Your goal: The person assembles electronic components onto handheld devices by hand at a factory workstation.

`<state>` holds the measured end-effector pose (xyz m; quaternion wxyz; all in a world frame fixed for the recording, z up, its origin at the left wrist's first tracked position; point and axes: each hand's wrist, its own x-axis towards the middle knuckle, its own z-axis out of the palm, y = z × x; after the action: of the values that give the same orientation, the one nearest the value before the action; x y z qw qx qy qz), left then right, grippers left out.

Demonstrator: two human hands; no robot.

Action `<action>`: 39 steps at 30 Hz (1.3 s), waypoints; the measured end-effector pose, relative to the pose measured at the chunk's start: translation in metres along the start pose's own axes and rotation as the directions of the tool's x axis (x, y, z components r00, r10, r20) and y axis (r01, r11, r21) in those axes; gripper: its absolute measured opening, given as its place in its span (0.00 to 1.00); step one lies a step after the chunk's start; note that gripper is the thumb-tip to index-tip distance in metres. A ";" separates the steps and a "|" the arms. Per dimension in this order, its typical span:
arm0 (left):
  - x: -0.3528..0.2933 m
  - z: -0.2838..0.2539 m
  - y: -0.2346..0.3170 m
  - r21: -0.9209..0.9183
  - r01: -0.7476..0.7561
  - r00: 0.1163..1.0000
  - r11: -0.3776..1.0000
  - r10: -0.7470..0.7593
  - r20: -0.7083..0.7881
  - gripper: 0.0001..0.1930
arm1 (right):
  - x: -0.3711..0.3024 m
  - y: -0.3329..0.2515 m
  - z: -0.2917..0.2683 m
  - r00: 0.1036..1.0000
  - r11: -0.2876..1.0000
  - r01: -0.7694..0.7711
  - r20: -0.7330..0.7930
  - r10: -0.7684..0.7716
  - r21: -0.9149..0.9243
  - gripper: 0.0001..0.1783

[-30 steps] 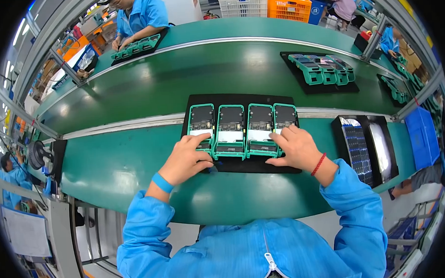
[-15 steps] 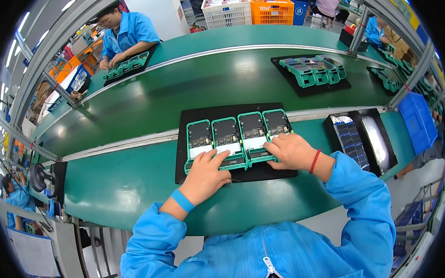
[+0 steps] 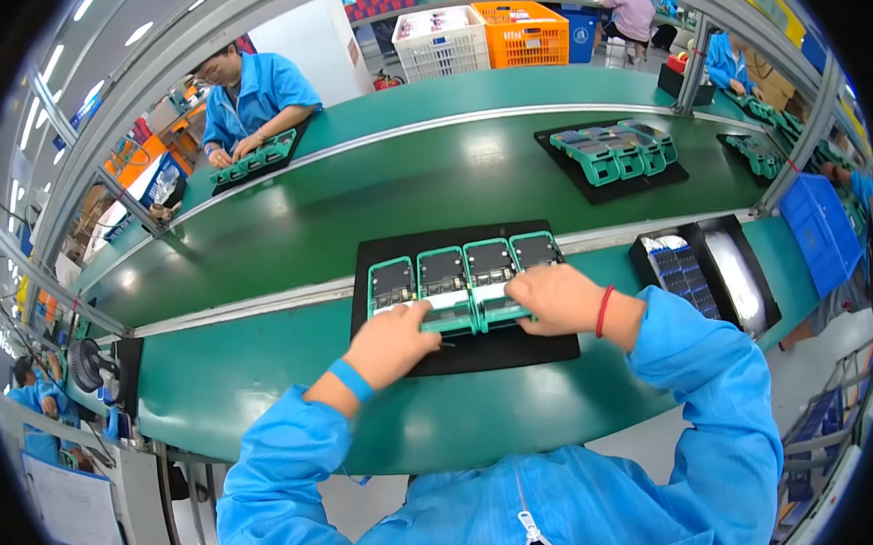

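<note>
A row of green phone-sized frames (image 3: pixel 473 288) holding dark device parts and white panels rests on a black mat (image 3: pixel 387 245) in front of me. My left hand (image 3: pixel 393 345) is closed at the near edge of the left frames, fingers curled over their ends. At the right end, my right hand (image 3: pixel 562 301) grips the near edge, with its thumb side toward the middle frames. The hands cover the near ends of the outer frames, and the fingertips are partly hidden.
Right of the mat lies an open black box (image 3: pixel 690 273) of small dark parts, beside a blue bin (image 3: pixel 820 226). Across the green belt (image 3: pixel 355 193) sits another mat with green frames (image 3: pixel 614 154). A co-worker (image 3: pixel 258 100) handles similar frames at far left. A small fan (image 3: pixel 88 366) stands left.
My left fingers have gone from spread over the frames to curled at their near edge. My right hand has closed in more over its end. The whole view has shifted slightly.
</note>
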<state>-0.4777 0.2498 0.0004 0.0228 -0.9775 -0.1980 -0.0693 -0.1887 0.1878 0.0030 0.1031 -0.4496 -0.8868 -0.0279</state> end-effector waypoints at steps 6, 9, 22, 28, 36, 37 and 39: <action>-0.003 -0.027 -0.051 -0.955 0.074 0.594 0.288 -0.781 -0.190 0.08 | 0.008 0.034 -0.047 0.561 0.327 -0.250 -0.139 0.816 0.911 0.21; 0.016 -0.003 -0.027 -0.887 -0.454 0.409 -0.090 -0.905 -0.117 0.10 | 0.023 0.021 -0.003 0.292 -0.142 0.228 0.071 0.954 0.963 0.19; -0.094 0.034 0.038 -0.962 0.146 0.454 -0.231 -0.848 0.273 0.07 | -0.078 -0.028 0.008 0.630 0.527 -0.699 0.068 0.773 0.484 0.28; -0.089 0.036 -0.030 -0.999 0.022 0.564 -0.031 -0.825 0.038 0.07 | -0.066 -0.007 0.013 0.784 0.787 -0.571 -0.131 0.607 0.234 0.63; -0.051 0.057 0.034 -0.995 0.096 0.517 0.020 -0.855 0.032 0.07 | -0.041 -0.046 0.032 0.617 0.622 -0.773 -0.083 0.783 0.124 0.58; -0.048 0.055 0.037 -0.990 0.121 0.475 0.066 -0.880 -0.001 0.07 | -0.040 -0.045 0.030 0.622 0.625 -0.774 -0.061 0.781 0.104 0.58; -0.050 0.044 0.047 -0.935 0.253 0.394 0.248 -0.909 -0.134 0.06 | -0.045 -0.042 0.017 0.667 0.688 -0.718 -0.175 0.724 0.106 0.52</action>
<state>-0.4992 0.1905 -0.0507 -0.3831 -0.5889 -0.5041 -0.5024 -0.1993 0.1302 -0.0215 0.2018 -0.7565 -0.6219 -0.0180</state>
